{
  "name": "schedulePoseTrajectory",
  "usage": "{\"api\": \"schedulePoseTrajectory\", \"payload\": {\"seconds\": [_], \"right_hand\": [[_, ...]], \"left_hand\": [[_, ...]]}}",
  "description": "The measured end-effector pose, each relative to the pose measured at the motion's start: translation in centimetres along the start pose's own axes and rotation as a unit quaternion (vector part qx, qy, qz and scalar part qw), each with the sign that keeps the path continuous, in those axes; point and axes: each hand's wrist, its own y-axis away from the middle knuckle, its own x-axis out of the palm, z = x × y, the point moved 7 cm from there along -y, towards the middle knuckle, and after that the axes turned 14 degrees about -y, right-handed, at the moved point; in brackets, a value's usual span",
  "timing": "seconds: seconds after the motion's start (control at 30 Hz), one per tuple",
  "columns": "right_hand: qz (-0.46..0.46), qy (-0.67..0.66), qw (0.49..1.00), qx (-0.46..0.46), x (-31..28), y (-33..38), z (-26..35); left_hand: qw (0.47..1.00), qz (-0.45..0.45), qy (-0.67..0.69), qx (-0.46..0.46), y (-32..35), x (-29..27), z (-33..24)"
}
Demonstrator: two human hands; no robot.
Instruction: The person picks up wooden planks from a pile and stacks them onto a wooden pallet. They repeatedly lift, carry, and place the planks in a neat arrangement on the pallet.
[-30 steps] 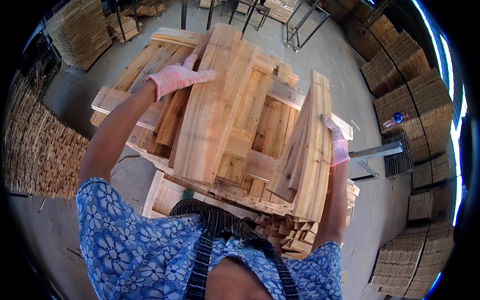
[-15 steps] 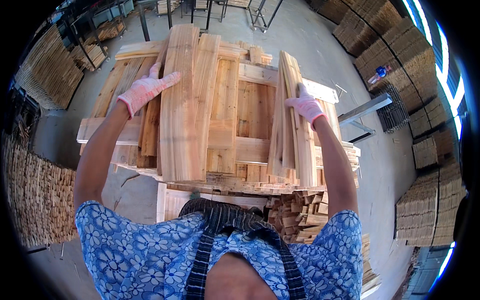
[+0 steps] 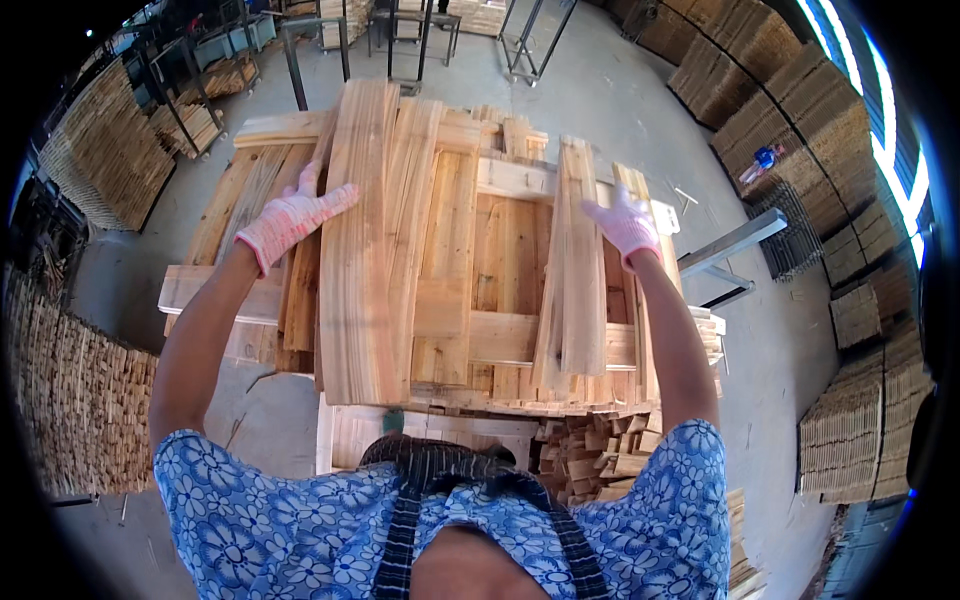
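Both my hands wear pale pink-and-white knit gloves. My left hand point(image 3: 297, 215) lies at the left edge of a wide wooden board point(image 3: 362, 250), thumb stretched across its face and fingers spread along its side. Another board point(image 3: 412, 200) lies against that board's right side. Over to the right, my right hand point(image 3: 624, 222) has its fingers apart, the thumb at the edge of a narrow board point(image 3: 580, 270). A second narrow board point(image 3: 632, 182) runs under my right fingers, partly covered by hand and forearm. All these boards rest on a pile with crosspieces point(image 3: 500, 330).
Below the pile's near edge sits a heap of short wood pieces point(image 3: 600, 455). A metal bar frame point(image 3: 735, 245) stands right of the pile. Tall board stacks point(image 3: 90, 390) line the left, with more stacks point(image 3: 850, 430) on the right. Black metal racks point(image 3: 405, 45) stand beyond.
My right hand has loosened from the narrow boards. One of them now lies apart to the right, with a gap between. The left hand keeps its place on the wide board; the whole view has shifted slightly.
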Motion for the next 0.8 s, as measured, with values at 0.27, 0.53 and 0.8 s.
{"api": "schedulePoseTrajectory", "payload": {"seconds": [0.27, 0.53, 0.8], "right_hand": [[0.058, -0.116, 0.989, 0.064, 5.7, 4.8, 3.2], [0.060, -0.145, 0.988, -0.010, 12.4, 4.8, 9.5], [-0.132, -0.042, 0.985, -0.099, -1.6, 6.2, 1.4]], "left_hand": [[0.997, 0.007, -0.046, 0.059, 2.2, -0.3, -2.3], [0.992, 0.033, -0.111, -0.043, 3.9, -0.4, -7.7], [0.965, 0.105, -0.241, -0.008, 4.3, -3.8, -9.9]]}}
